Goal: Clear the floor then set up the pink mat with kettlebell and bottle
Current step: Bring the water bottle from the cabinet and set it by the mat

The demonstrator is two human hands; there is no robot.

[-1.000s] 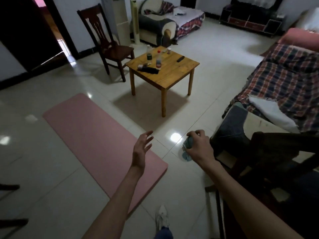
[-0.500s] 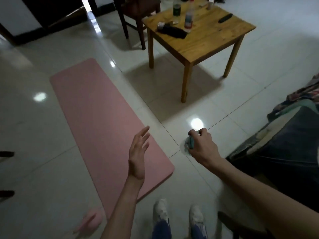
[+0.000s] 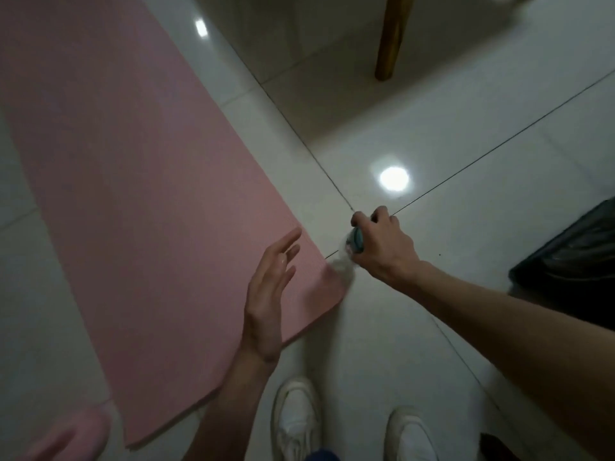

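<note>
At 7 o'clock, bottom-left corner, we see a blurred pink rounded object [image 3: 71, 434] on the floor, cut by the frame edge; could be the kettlebell, we can't tell. It sits just beside the near end of the pink mat [image 3: 133, 181], which lies flat on the pale tiled floor [image 3: 466, 144] and runs from 11 o'clock down toward 6 o'clock, filling most of the left half.

Our left hand [image 3: 269, 294] is near centre, hovering over the mat's right corner area, palm facing right, fingers spread loosely, holding nothing. Contact with the mat can't be told.

Below, at 6 o'clock, our two white shoes [image 3: 296, 417] stand on the tiles just off the mat's near edge.

Our right hand [image 3: 382, 247] is at about 3 o'clock from the left one, the two apart, not touching. It is clamped around the top of the bottle [image 3: 352, 247], a clear plastic one with a teal label, mostly hidden by the fingers. The bottle's lower end is just at the mat's right corner, blurred; whether it rests on mat or tile we can't tell.

At 1 o'clock a wooden table leg [image 3: 392, 34] stands on the tiles. At 3 o'clock, far right edge, a dark object [image 3: 572, 261].
</note>
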